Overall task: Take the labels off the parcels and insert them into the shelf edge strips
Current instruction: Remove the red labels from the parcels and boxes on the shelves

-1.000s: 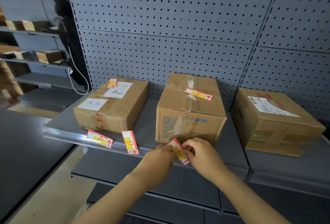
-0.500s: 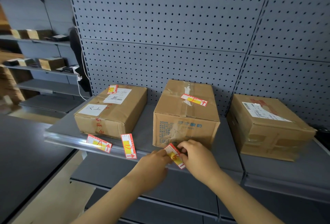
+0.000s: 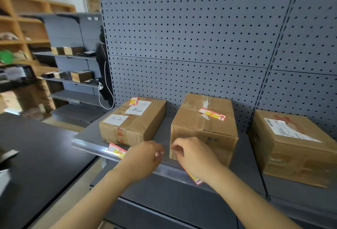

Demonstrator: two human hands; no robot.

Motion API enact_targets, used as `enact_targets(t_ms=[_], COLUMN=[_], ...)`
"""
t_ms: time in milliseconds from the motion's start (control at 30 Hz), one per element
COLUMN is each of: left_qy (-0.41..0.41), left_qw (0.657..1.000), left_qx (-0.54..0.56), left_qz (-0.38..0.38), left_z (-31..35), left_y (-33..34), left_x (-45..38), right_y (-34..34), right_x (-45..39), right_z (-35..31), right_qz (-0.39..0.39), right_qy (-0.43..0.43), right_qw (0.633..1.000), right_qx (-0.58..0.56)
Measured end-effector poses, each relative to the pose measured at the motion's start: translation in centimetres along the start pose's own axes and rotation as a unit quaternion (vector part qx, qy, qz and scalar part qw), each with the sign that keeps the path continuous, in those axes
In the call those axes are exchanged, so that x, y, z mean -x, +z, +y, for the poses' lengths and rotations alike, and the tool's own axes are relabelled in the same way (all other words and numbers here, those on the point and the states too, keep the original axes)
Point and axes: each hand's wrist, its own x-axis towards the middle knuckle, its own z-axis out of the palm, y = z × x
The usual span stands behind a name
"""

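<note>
Two red-yellow labels (image 3: 212,114) (image 3: 134,101) on parcels — arrows printed, writing unreadable.

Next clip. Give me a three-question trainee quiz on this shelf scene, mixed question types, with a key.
1. True or false: the middle parcel has a red-and-yellow label on top.
2. How many parcels stand on the shelf?
3. The right hand is: A) at the shelf edge strip, over a label; B) on the right parcel; C) on the pegboard.

Key: 1 true; 2 three; 3 A.
</note>
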Motion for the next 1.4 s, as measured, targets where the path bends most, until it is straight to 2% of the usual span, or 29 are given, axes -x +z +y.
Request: enact_targets(t_ms=[133,367,833,1233,1400], left_qy=[-0.04,-0.074,-0.019,0.01,0.023], left_qw=[0.998,0.993,0.998,0.999,0.999], left_qx=[0.004,-0.003,-0.035,-0.02,-0.022], left_qz=[0.049,0.092,0.054,0.045,0.031], left_z=[-2.1,-8.5,-24.0,-28.4,-29.9], left_y=[-2.9,-5.8,-10.3,-7.7,-7.0], left_x=[-0.3,-1.8,-10.8,-18.9,-20.7], right_y=[-0.6,1.6,7.9,10.7,11.9], right_x=[-2.5,-8.1,-23.3,-32.0,-34.4], right_z=[-2.1,-5.6,-8.2,-6.3,-6.0], right_qz=[0.024,0.048,0.041,0.001,-0.04], right_qy=[-0.032,-0.051,0.074,0.133,0.209], right_qw=[0.999,0.997,0.996,0.99,0.973], right_qx=[-0.028,-0.039,0.011,0.047,0.091])
